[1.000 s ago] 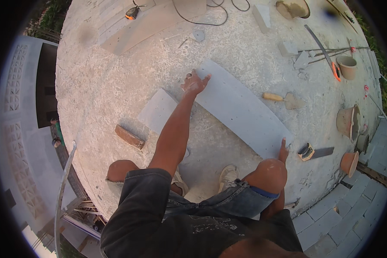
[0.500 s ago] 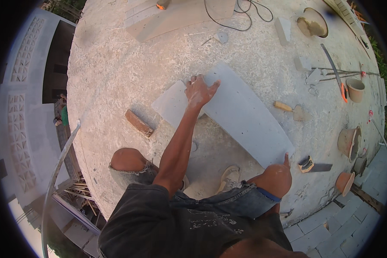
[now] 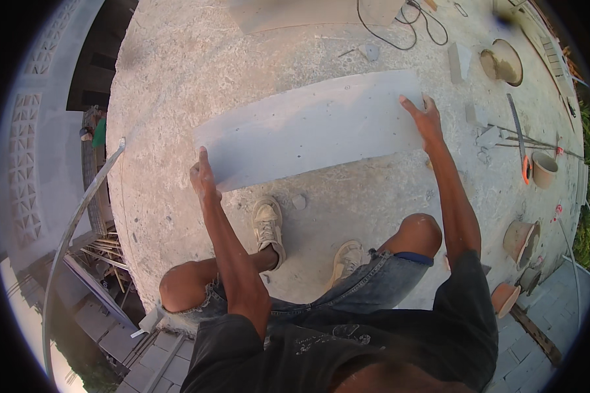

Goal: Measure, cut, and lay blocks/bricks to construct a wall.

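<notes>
A long, pale grey lightweight concrete block [image 3: 314, 128] stretches crosswise in front of my feet, its right end farther away than its left. My left hand [image 3: 206, 175] grips the left end, thumb on the top face. At the opposite end my right hand [image 3: 426, 123] clasps the block's edge, thumb over the top and the other fingers mostly out of sight. The block appears raised off the rough concrete floor [image 3: 177, 78], though its underside is hidden. A small stone-like lump [image 3: 299, 202] lies on the floor between the block and my shoes.
On the right lie a handsaw [image 3: 518, 124] with an orange handle, thin rods and a small bucket [image 3: 544, 169]. Farther off are a larger bucket [image 3: 503, 62], a grey block piece [image 3: 460, 63] and a black cable [image 3: 406, 42]. A metal rail [image 3: 78, 242] and a person in green [image 3: 99, 133] are at left.
The block has swung from a slant to crosswise. My left hand has moved from its far end to the left end; my right has gone from beside my knee out to the right end.
</notes>
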A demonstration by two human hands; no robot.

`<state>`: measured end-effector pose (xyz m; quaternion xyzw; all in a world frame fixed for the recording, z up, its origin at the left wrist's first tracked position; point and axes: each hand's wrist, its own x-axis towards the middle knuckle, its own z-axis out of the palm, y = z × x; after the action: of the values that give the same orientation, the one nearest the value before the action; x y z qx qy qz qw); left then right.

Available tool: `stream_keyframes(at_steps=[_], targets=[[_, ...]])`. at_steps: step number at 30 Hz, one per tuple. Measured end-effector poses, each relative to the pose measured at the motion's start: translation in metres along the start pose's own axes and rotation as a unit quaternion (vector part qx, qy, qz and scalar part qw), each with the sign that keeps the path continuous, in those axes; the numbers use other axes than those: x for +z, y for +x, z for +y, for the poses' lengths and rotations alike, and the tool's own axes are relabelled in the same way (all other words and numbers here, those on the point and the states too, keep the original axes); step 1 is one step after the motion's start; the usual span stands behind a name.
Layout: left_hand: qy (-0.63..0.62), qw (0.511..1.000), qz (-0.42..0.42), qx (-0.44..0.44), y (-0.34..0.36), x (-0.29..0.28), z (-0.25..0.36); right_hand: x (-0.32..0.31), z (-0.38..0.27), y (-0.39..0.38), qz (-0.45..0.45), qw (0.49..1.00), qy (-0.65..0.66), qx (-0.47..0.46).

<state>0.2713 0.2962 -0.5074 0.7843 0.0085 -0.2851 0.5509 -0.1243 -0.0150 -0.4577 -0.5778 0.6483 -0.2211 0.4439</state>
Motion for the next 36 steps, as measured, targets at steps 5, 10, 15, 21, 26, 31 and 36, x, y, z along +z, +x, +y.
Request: stream_keyframes(at_steps=[5, 10, 15, 21, 26, 31, 36], targets=[[0.054, 0.984, 0.165, -0.024, 0.029, -0.073, -0.020, 0.119, -0.002, 0.028, -0.085, 0.996, -0.036, -0.013], [0.035, 0.985, 0.153, -0.065, 0.032, -0.113, -0.047, 0.182, 0.014, 0.021, -0.116, 0.990, -0.079, 0.005], [0.067, 0.985, 0.128, -0.094, 0.039, -0.124, -0.073, 0.174, 0.016, 0.038, -0.154, 0.974, -0.125, -0.105], [0.051, 0.989, 0.107, -0.084, 0.062, -0.139, -0.088, 0.144, 0.033, 0.038, -0.249, 0.954, -0.145, -0.084], [0.064, 0.972, 0.161, -0.155, 0.057, -0.112, -0.092, 0.144, 0.053, 0.028, -0.274, 0.959, -0.032, -0.067], [0.012, 0.990, 0.082, -0.114, 0.064, -0.110, -0.054, 0.122, 0.047, 0.009, -0.230, 0.970, 0.006, 0.084], [0.120, 0.987, 0.070, -0.081, 0.065, -0.087, -0.021, 0.109, 0.065, 0.032, -0.231, 0.973, 0.011, 0.011]])
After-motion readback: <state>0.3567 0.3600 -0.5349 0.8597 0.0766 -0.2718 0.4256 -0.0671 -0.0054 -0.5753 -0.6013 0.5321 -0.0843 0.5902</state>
